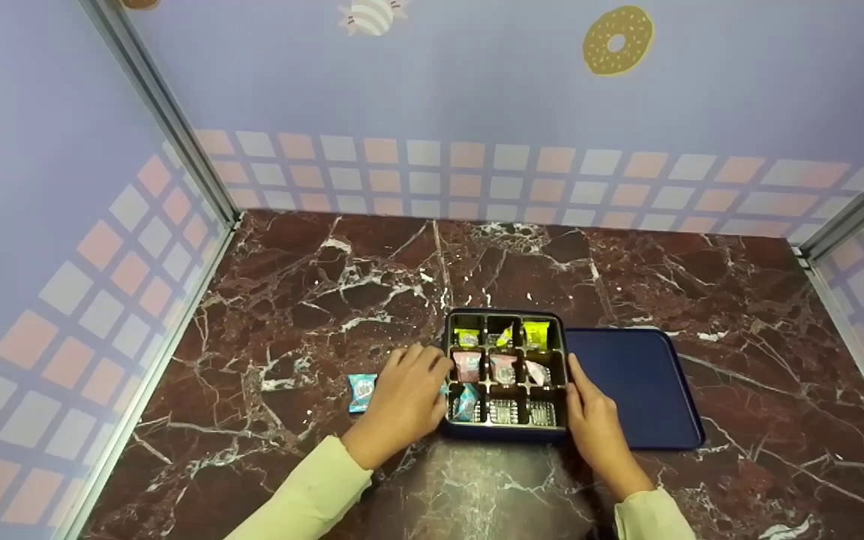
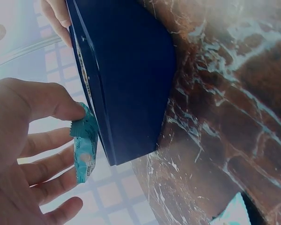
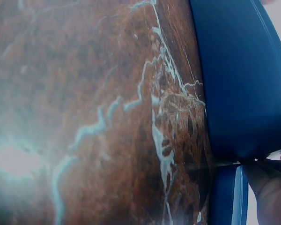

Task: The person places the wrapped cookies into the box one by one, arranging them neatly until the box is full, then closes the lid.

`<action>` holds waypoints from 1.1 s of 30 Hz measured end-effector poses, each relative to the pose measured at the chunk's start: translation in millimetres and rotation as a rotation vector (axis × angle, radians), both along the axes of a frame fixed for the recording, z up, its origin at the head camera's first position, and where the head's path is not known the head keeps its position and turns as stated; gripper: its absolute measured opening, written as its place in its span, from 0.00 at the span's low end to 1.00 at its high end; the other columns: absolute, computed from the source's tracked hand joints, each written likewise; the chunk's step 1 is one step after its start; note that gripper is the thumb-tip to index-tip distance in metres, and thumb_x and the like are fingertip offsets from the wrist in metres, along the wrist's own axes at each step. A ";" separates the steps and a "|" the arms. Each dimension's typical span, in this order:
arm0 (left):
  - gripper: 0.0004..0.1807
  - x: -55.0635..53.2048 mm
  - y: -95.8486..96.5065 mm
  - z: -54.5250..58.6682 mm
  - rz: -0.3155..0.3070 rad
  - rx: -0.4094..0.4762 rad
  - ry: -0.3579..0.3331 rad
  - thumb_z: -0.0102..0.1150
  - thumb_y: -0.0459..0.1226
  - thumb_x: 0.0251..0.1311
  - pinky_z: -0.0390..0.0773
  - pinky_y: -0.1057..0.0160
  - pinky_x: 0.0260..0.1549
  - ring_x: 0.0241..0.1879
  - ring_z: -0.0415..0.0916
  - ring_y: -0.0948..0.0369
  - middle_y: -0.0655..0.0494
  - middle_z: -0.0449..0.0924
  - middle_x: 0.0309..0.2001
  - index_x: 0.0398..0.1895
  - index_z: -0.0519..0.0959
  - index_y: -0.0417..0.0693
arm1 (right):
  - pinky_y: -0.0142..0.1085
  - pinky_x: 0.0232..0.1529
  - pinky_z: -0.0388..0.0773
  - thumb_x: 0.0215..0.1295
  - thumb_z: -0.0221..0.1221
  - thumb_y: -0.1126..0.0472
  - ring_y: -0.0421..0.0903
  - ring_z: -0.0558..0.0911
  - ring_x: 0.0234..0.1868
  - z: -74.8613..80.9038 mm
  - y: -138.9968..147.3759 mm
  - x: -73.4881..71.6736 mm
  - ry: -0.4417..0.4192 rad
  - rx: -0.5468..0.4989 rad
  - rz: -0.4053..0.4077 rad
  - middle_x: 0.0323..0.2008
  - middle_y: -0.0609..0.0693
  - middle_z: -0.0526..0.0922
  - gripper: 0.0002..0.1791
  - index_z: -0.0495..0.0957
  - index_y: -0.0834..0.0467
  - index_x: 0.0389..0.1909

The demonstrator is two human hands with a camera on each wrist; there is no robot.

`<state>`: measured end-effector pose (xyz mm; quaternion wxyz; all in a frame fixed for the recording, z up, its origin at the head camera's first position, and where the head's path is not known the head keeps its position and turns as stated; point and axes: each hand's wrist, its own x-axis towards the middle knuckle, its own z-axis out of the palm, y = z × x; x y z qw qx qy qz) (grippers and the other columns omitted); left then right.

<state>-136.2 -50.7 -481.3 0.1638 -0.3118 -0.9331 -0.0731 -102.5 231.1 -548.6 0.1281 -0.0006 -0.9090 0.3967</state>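
Observation:
A dark blue box (image 1: 505, 433) with a gridded insert stands on the table. Its back row holds yellow-green packets, its middle row pink packets (image 1: 467, 366), and its front left compartment a blue packet (image 1: 466, 403). At the box's left edge, my left hand (image 1: 404, 390) pinches a small blue candy packet (image 2: 85, 150) between thumb and fingers, close to the rim. My right hand (image 1: 598, 420) rests along the box's right side with fingers fairly straight. Another blue packet (image 1: 361, 391) lies on the table left of my left hand, partly hidden by it.
A dark blue lid (image 1: 638, 390) lies flat to the right of the box, under or beside my right hand. The marbled table (image 1: 312, 300) is bounded by patterned panels (image 1: 477, 75) at the back and sides.

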 end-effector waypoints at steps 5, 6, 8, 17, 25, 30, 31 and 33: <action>0.17 1.8 3.7 0.4 -0.018 -0.018 -0.015 0.62 0.35 0.44 0.73 0.57 0.49 0.45 0.74 0.56 0.56 0.78 0.44 0.42 0.77 0.51 | 0.53 0.62 0.71 0.71 0.50 0.67 0.60 0.73 0.63 0.0 -0.5 0.0 -0.005 0.000 0.001 0.63 0.66 0.71 0.27 0.62 0.60 0.70; 0.17 2.2 4.2 0.4 -0.020 -0.021 -0.020 0.62 0.35 0.44 0.73 0.57 0.48 0.44 0.73 0.57 0.57 0.78 0.44 0.42 0.77 0.51 | 0.53 0.62 0.71 0.71 0.50 0.68 0.60 0.73 0.63 0.2 -0.5 -0.1 -0.007 -0.001 0.000 0.62 0.66 0.72 0.27 0.62 0.60 0.70; 0.17 2.7 5.3 0.4 -0.024 -0.023 -0.025 0.62 0.35 0.45 0.73 0.57 0.48 0.45 0.73 0.57 0.57 0.78 0.44 0.42 0.77 0.51 | 0.53 0.62 0.71 0.70 0.50 0.68 0.60 0.73 0.63 0.5 -0.6 -0.1 -0.007 -0.003 -0.001 0.62 0.66 0.72 0.27 0.63 0.60 0.70; 0.18 4.7 12.4 4.5 -0.044 -0.007 -0.034 0.61 0.35 0.46 0.73 0.57 0.50 0.45 0.73 0.58 0.58 0.78 0.46 0.44 0.77 0.52 | 0.53 0.61 0.72 0.70 0.50 0.68 0.60 0.74 0.62 0.7 -0.1 -0.8 -0.002 0.005 0.000 0.62 0.67 0.72 0.27 0.62 0.61 0.70; 0.17 5.5 21.2 5.2 -0.073 0.006 -0.045 0.62 0.38 0.47 0.72 0.59 0.47 0.45 0.73 0.59 0.59 0.78 0.45 0.44 0.77 0.53 | 0.54 0.62 0.71 0.70 0.50 0.68 0.61 0.74 0.62 -0.2 1.7 -1.7 -0.009 0.005 -0.005 0.62 0.67 0.72 0.27 0.62 0.61 0.70; 0.21 6.7 28.4 1.8 -0.094 0.000 -0.009 0.63 0.39 0.47 0.73 0.59 0.48 0.49 0.74 0.59 0.58 0.78 0.48 0.48 0.76 0.52 | 0.54 0.60 0.72 0.71 0.50 0.68 0.61 0.74 0.62 -0.3 1.1 -0.8 -0.006 0.008 -0.002 0.61 0.67 0.72 0.27 0.62 0.61 0.70; 0.22 7.0 29.7 0.9 -0.099 -0.001 0.002 0.63 0.39 0.47 0.73 0.60 0.48 0.50 0.74 0.59 0.58 0.78 0.48 0.49 0.76 0.51 | 0.54 0.60 0.73 0.71 0.50 0.68 0.61 0.74 0.61 -0.3 0.7 -0.6 -0.005 0.009 -0.003 0.61 0.67 0.72 0.27 0.62 0.62 0.70; 0.23 7.6 32.1 -0.2 -0.108 0.001 0.013 0.63 0.39 0.46 0.73 0.60 0.48 0.51 0.74 0.59 0.58 0.79 0.48 0.50 0.76 0.51 | 0.54 0.59 0.73 0.71 0.50 0.68 0.61 0.75 0.61 -0.2 -0.1 -0.4 -0.004 0.008 -0.003 0.61 0.67 0.72 0.27 0.63 0.62 0.70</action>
